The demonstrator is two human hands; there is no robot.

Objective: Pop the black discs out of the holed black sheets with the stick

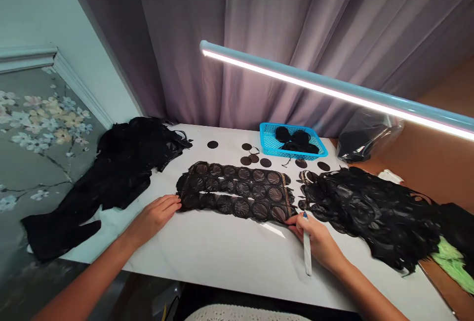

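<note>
Pinching black fabric [241,207] at opposite ends are the left hand [156,215] and right hand [316,238], which also clasps a white tool [307,258].

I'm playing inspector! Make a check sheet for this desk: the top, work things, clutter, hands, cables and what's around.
Surface: smooth white tabletop, things spread across it.
Work things: sheer black strip with rows of round shapes, lying across the middle; slim white pen-like tool with blue tip.
Clutter: loose flat dark discs; blue plastic basket holding black bundles; black fabric heaps either side.
Hands: left hand touches the strip's left end; right hand holds the tool at its right end.
Cables: thin dark cord, perhaps, below the table.
Surroundings: greyish-purple curtain, lit tube lamp.
</note>
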